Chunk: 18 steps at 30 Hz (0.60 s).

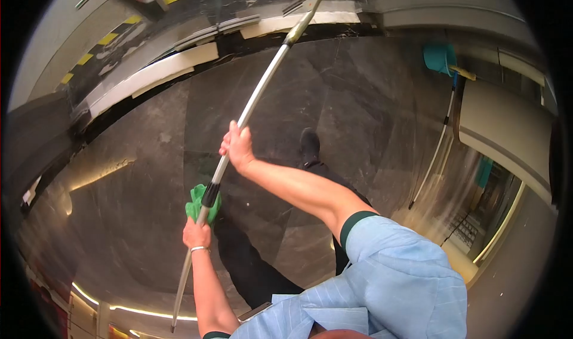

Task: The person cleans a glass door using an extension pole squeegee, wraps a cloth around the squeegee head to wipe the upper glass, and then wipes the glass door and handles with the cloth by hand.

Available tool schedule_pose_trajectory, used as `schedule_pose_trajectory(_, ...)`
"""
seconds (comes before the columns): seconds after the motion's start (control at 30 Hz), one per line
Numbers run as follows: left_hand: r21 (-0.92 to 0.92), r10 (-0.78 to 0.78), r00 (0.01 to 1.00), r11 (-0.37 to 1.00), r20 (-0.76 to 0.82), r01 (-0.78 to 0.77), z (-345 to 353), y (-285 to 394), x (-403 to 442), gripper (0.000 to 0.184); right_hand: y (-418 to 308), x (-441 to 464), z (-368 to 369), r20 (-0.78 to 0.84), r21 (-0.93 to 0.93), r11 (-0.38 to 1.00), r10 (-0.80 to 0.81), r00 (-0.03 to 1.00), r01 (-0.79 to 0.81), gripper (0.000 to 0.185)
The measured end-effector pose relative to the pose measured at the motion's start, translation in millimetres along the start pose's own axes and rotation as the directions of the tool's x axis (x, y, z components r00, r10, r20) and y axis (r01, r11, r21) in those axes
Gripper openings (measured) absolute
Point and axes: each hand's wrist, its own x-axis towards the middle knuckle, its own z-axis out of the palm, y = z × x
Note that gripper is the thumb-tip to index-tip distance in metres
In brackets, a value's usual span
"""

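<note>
Nearest the camera, a light-blue short-sleeved shirt with dark-green cuffs (412, 267) covers the person's torso and shoulders, to the right of a long, slender, silver-coloured pole (259, 94). That pole slants over the floor, its lower end beside the left forearm and its upper end reaching away past both hands. The left hand (197, 234), with a pale bracelet (200, 249) at the wrist, is clamped around the lower part of the pole. A crumpled bright-green cloth (196, 206) is bunched just above that hand, partly behind the pole and its black collar (210, 194); whether the fingers also grip the cloth is hidden. Farther up, the right hand (240, 149) is closed around the bare shaft, well apart from the left.

Black trousers (248, 261) show to the right of the pole's lower half, and a dark shoe (309, 145) stands to its right, about level with the right hand. Beneath everything spreads a dark-grey tiled floor (358, 100).

Well to the right of the pole, a second thin pole with a blue section (439, 142) runs up to a teal bucket (437, 59). At the far side, the first pole's upper end crosses in front of a long white ledge (262, 27); beyond it, left of the pole, runs yellow-and-black striped tape (108, 39).
</note>
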Motion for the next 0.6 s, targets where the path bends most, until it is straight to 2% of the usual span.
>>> schedule_pose_trajectory(0.07,-0.033,-0.022,1.000,0.999,-0.022,0.022,-3.8,-35.5,-17.3,0.031,30.7,-29.6,20.9,0.002,-0.058,0.998,0.025,1.000,-0.025,0.027)
schedule_pose_trajectory(0.13,-0.055,-0.123,0.992,0.991,0.011,0.123,-15.2,-63.1,-38.0,0.031,53.1,-57.0,37.3,0.046,-0.074,0.996,0.061,0.997,-0.058,0.026)
schedule_pose_trajectory(0.27,-0.132,-0.175,0.983,0.977,-0.045,0.168,-12.2,-120.0,-69.1,0.028,91.4,-99.3,61.7,0.115,-0.139,0.984,0.131,0.985,-0.115,0.026)
schedule_pose_trajectory(0.37,-0.168,-0.202,0.979,0.966,-0.012,0.197,-17.2,-150.8,-90.7,0.026,105.6,-127.0,72.7,0.153,-0.184,0.969,0.193,0.969,-0.164,0.026)
schedule_pose_trajectory(0.4,-0.188,-0.211,0.977,0.961,-0.019,0.204,-19.7,-158.9,-98.2,0.026,110.1,-133.8,71.1,0.210,-0.196,0.966,0.207,0.956,-0.167,0.027)
schedule_pose_trajectory(0.47,-0.181,-0.189,0.982,0.966,0.006,0.187,-31.0,-179.8,-113.6,0.027,110.0,-152.4,78.6,0.206,-0.160,0.965,0.239,0.949,-0.209,0.026)
schedule_pose_trajectory(0.53,-0.173,-0.178,0.984,0.969,-0.006,0.175,-40.0,-210.2,-133.7,0.028,90.0,-157.1,87.7,0.189,-0.133,0.979,0.178,0.966,-0.154,0.023)
schedule_pose_trajectory(0.6,-0.138,-0.170,0.984,0.975,0.054,0.176,-51.4,-249.9,-158.2,0.029,69.1,-152.1,100.1,0.113,0.070,0.965,0.245,0.963,-0.254,0.022)
